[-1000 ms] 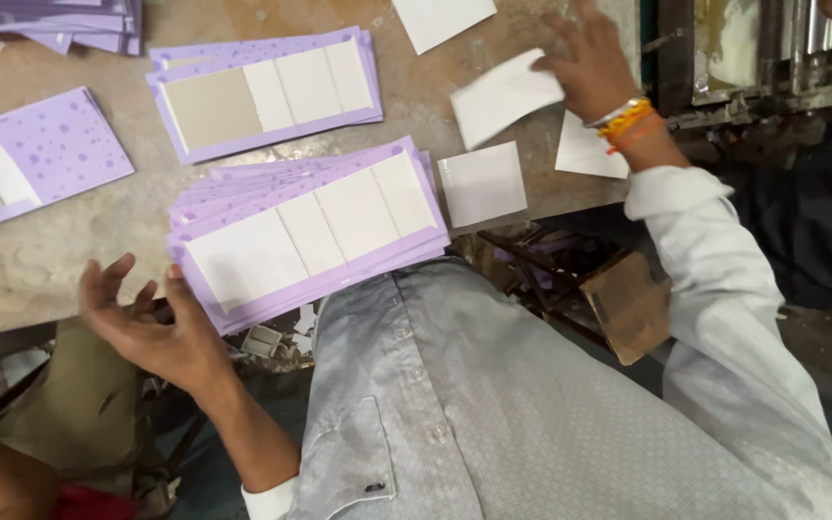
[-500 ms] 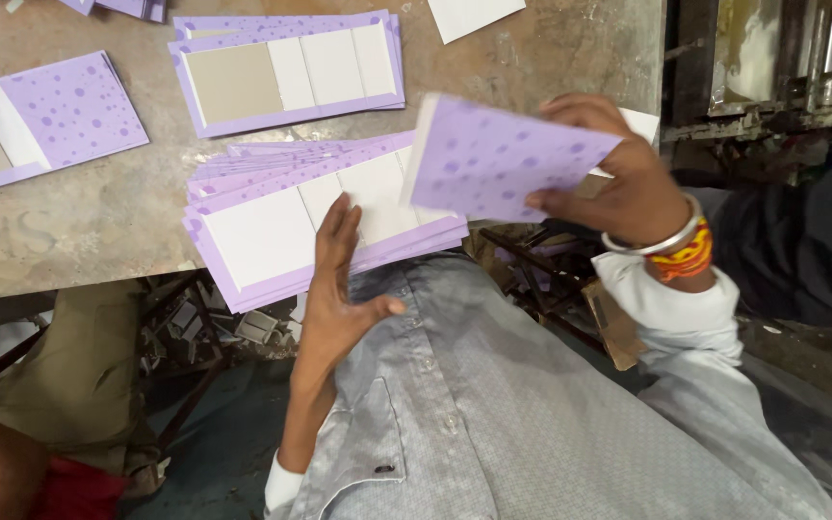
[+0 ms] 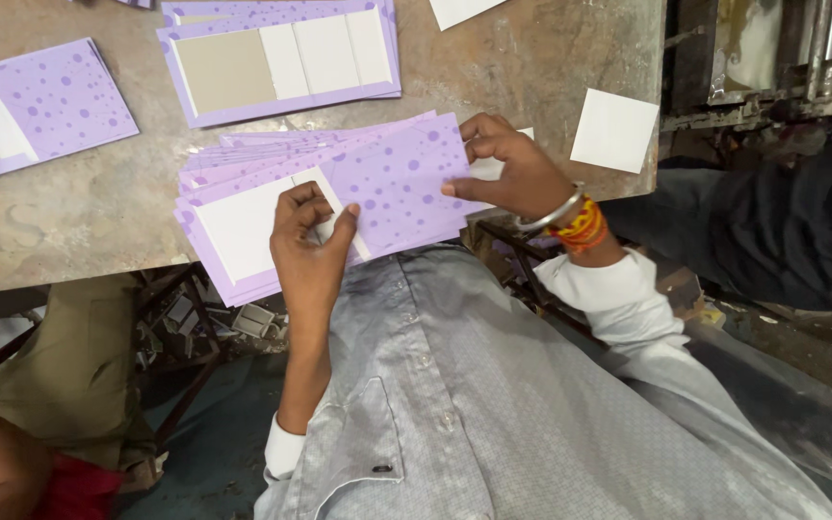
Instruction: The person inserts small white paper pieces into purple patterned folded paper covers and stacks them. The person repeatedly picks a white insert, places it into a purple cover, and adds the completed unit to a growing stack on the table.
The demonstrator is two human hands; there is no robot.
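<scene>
This is a small workshop for handmade paper goods. A worn, stained worktable (image 3: 551, 58) carries stacks of lilac dotted covers (image 3: 272, 58) with glued board panels, and loose white card pieces (image 3: 614, 130) lie about. Grimy metal machinery (image 3: 772, 58) stands beside it (scraps litter the floor underneath).

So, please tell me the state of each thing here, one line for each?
Left hand: pressing flat on the top sheet of the stack.
Right hand: pinching the edge of the dotted sheet.
Dotted sheet: folded over the stack, dotted side up.
Stack of purple sheets: fanned, overhanging the table edge.
White square card: lying flat, at the table's corner.
</scene>
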